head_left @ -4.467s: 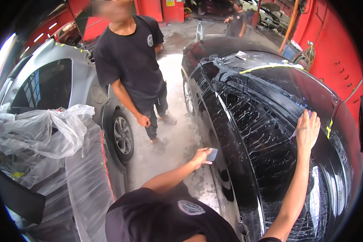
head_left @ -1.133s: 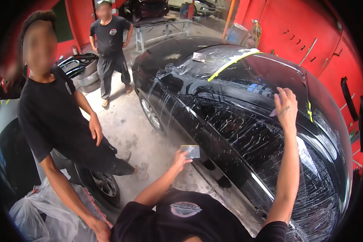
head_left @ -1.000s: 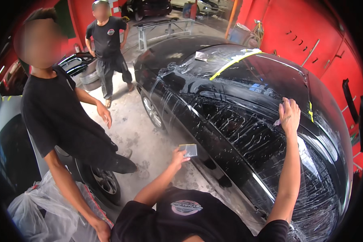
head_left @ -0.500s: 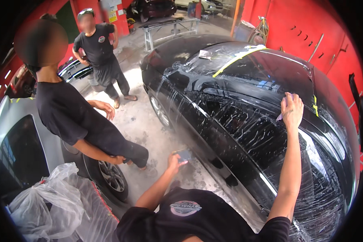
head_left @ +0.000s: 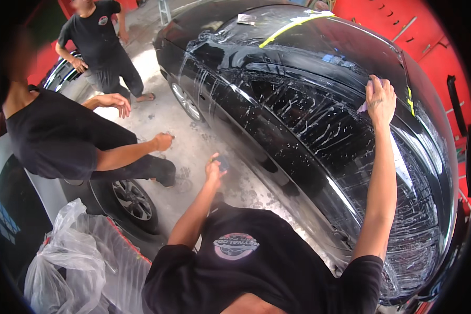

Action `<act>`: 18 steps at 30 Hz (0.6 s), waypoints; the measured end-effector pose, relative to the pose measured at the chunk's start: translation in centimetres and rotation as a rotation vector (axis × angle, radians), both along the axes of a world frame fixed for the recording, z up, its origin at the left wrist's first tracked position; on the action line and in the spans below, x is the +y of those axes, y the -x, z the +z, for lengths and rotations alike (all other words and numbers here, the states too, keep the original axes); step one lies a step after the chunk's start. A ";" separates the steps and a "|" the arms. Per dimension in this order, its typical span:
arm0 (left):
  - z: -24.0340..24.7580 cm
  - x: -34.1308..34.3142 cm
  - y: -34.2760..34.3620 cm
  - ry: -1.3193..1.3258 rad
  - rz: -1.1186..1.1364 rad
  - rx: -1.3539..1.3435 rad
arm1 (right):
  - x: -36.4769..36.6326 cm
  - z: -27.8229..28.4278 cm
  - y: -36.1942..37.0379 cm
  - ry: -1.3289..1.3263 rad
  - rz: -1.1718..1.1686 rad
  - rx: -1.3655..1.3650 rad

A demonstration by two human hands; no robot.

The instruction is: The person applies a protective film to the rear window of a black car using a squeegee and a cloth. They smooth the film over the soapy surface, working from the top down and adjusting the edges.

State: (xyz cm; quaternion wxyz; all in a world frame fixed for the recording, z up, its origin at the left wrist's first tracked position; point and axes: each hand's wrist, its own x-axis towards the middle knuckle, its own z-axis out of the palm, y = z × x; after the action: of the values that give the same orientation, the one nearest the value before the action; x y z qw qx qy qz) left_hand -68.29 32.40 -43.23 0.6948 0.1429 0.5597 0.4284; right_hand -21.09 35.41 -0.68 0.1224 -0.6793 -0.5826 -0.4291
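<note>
My right hand (head_left: 380, 102) is closed on a thin purple piece (head_left: 362, 108), perhaps a cloth or sheet, and rests on the roof edge of a black car (head_left: 277, 159). Most of that piece is hidden under my fingers. Whitish wet streaks cover the car's side window (head_left: 324, 118) and roof edge. Yellow tape (head_left: 293, 30) runs across the car further off, and a short yellow strip (head_left: 410, 100) sits right of my right hand. Over the floor, away from the car, my left hand (head_left: 213, 170) grips a dark flat block (head_left: 221, 163), somewhat blurred.
At the left stands a person in black (head_left: 63, 136) with both hands held out; another person (head_left: 100, 44) stands behind. A grey car (head_left: 39, 183) and bunched clear plastic sheeting (head_left: 70, 261) lie to the lower left. A small flat piece (head_left: 246, 20) rests on the black car.
The view has shifted, so the scene sits higher and further left. My left hand has turned its block. The nearer person's lower hand has come forward, away from the leg.
</note>
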 end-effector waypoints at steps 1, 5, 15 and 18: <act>0.3 0.2 0.0 0.002 0.002 0.001 | 0.0 0.0 0.0 -0.002 -0.005 -0.005; 1.3 2.7 -2.1 -0.069 -0.028 0.042 | 0.4 0.3 0.4 0.039 -0.025 0.000; 23.0 19.1 -13.6 -0.985 0.116 0.384 | -0.9 2.7 -0.5 0.286 0.159 0.081; 26.1 22.8 -17.8 -1.194 0.171 0.588 | -0.5 2.5 0.0 0.253 0.121 0.037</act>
State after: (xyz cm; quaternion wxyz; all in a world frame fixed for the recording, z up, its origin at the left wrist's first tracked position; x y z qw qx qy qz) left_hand -50.45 55.19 -17.17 0.2786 0.5685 0.4022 0.6614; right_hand -21.13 34.93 1.83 0.0721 -0.6608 -0.6696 -0.3314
